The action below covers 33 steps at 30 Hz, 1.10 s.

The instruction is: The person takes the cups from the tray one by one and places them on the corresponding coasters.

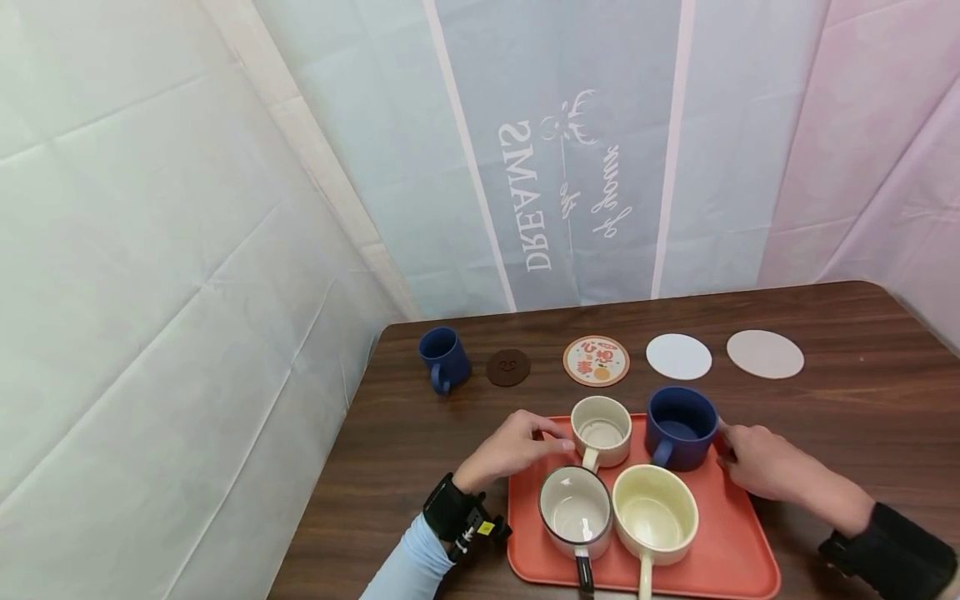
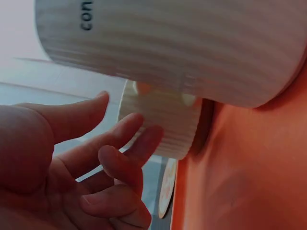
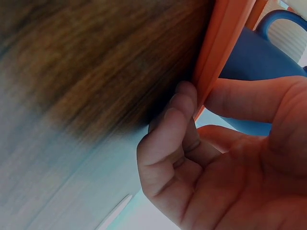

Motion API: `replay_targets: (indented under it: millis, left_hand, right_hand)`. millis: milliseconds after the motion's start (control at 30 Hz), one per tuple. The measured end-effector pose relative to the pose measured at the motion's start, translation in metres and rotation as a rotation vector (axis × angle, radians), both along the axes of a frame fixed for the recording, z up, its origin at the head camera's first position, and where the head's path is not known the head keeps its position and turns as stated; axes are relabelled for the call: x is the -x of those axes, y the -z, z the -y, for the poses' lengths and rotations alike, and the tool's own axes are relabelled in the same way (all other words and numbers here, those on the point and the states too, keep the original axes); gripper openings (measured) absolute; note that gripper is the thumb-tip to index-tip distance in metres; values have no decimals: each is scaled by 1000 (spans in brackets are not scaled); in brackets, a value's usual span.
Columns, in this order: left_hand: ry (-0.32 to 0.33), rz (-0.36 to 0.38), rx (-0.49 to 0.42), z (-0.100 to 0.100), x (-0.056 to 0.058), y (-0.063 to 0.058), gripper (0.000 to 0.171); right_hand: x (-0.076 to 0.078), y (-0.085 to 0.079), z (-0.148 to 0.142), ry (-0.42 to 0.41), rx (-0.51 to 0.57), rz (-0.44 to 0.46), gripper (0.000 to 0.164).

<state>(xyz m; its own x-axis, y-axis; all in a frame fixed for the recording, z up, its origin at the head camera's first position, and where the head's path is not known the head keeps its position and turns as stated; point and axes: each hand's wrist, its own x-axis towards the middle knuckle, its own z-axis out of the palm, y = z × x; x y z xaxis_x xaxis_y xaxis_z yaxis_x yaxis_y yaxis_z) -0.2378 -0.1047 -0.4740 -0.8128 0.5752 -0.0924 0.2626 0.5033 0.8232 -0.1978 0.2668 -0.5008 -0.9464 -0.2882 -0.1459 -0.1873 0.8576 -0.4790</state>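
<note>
A red tray (image 1: 723, 533) on the table bears a small cream mug (image 1: 602, 427), a dark blue mug (image 1: 681, 427), a black-rimmed mug (image 1: 576, 508) and a pale yellow mug (image 1: 656, 510). My left hand (image 1: 517, 450) is over the tray's left edge, its loosely bent fingers beside the cream mug and holding nothing. In the left wrist view, a gap shows between these fingers and the ribbed mug wall (image 2: 158, 115). At the tray's right edge, my right hand (image 1: 765, 458) pinches the rim (image 3: 218, 52), thumb inside beside the blue mug and fingers outside.
Behind the tray lies a row of round coasters: a brown one (image 1: 508, 367), a printed one (image 1: 596, 361), a white one (image 1: 678, 357) and a pale one (image 1: 765, 354). Another blue mug (image 1: 445, 360) stands at the back left. Fabric curtains (image 1: 585, 167) hang behind the table.
</note>
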Motion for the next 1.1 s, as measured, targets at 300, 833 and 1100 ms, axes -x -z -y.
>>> replay_targets:
  millis: [300,833,1100]
  left_hand:
    - [126,-18,6,-11,6,5,13]
    - [160,-148,94,-21,6,2,12]
    - [190,-177,101,-20,7,1,9]
  right_hand:
    - [-2,2,0,-4,-3,-31,32]
    - [-1,-2,0,10,-4,2,28]
    - [-1,-1,0,10,-10,10,33]
